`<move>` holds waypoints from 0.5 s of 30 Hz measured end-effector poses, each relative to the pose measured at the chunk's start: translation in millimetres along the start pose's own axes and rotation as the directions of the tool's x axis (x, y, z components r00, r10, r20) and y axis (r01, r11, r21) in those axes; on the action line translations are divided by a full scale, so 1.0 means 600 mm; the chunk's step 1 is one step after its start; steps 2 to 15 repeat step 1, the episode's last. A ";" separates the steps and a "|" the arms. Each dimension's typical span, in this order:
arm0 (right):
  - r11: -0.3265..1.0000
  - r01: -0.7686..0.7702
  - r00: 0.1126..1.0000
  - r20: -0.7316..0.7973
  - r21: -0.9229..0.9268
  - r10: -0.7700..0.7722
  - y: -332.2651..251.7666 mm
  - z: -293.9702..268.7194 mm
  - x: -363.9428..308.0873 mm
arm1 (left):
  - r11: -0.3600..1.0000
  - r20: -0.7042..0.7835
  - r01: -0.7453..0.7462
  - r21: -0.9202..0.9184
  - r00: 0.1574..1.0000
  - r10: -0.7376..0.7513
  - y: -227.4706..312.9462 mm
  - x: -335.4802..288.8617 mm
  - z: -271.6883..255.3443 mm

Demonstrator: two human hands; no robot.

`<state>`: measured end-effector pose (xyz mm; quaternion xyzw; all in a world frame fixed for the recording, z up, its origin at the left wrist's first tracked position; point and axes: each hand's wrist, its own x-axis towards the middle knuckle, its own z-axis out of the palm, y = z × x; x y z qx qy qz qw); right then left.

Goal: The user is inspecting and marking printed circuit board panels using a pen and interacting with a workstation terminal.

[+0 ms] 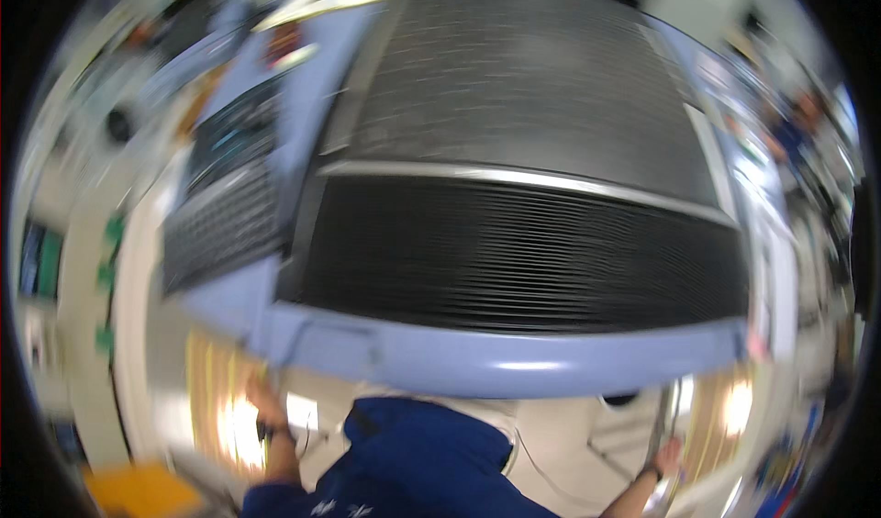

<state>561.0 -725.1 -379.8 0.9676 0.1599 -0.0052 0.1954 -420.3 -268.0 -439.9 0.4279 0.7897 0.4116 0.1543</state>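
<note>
I see a large machine with a pale blue painted metal housing (pixel 496 364) filling most of the head view. Its top carries a broad black ribbed belt (pixel 523 252), crossed by a thin bright metal strip (pixel 551 183). The belt's long axis runs away from me, toward the top of the picture; its ribs run left to right. The front edge of the housing is a smooth, rounded lip lying across my body, just above my blue sleeve and torso.

The machine lies directly ahead of and above both hands. My left hand (pixel 264 406) is at the lower left corner of the housing, touching or just below its edge. The fingers look curled, but motion blur prevents me from confirming a grip. My right hand (pixel 668 456) is lower and farther out, near a thin upright metal rod (pixel 663 417) below the right corner; I cannot tell whether it is open or closed. The left hand is the nearer to the housing.

A second dark ribbed panel (pixel 225 224) sits to the left on an adjoining blue frame. Below lie a pale floor and bright glare patches.
</note>
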 end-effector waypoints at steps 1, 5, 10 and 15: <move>0.993 0.001 1.000 -0.011 -0.121 -0.002 0.005 0.002 0.023 | 0.997 0.120 -0.031 -0.066 0.992 0.039 0.033 0.031 0.125; 0.993 0.001 1.000 -0.011 -0.121 -0.002 0.005 0.002 0.023 | 0.997 0.120 -0.031 -0.066 0.992 0.039 0.033 0.031 0.125; 0.993 0.001 1.000 -0.011 -0.121 -0.002 0.005 0.002 0.023 | 0.997 0.120 -0.031 -0.066 0.992 0.039 0.033 0.031 0.125; 0.993 0.001 1.000 -0.011 -0.121 -0.002 0.005 0.002 0.023 | 0.997 0.120 -0.031 -0.066 0.992 0.039 0.033 0.031 0.125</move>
